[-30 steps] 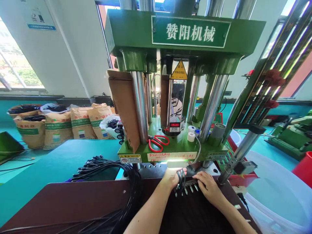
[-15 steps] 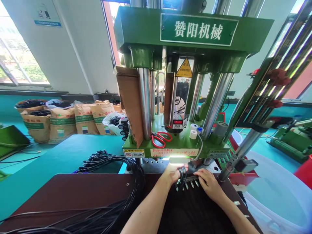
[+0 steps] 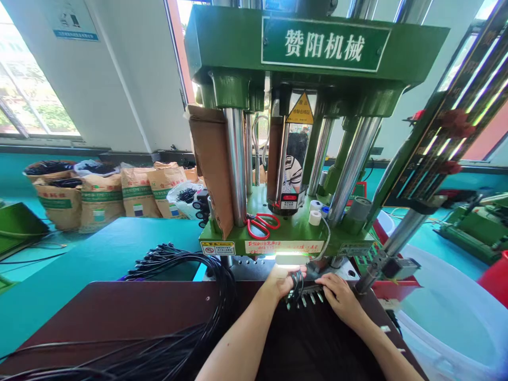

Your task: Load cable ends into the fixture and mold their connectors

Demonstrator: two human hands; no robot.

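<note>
Under the lit lamp of the green press, my left hand (image 3: 282,280) is closed around a few thin black cables (image 3: 297,286), which hang down from its fingers. Metal plug ends (image 3: 311,299) stick out in a row just below, along the edge of a bar-like holder. My right hand (image 3: 337,295) rests at the right end of that row, its fingertips touching the holder. Those fingers are bent and lie close together; whether anything small is pinched there is hidden.
The press (image 3: 222,53) stands directly ahead, with red-handled scissors (image 3: 262,226) on its base. A thick bundle of black cables (image 3: 222,296) runs over the brown table (image 3: 130,307) at left. To the right are a metal post (image 3: 377,270) and a large pale tub (image 3: 448,317).
My hands and the cables hold practically the same position. The view has shifted very slightly.
</note>
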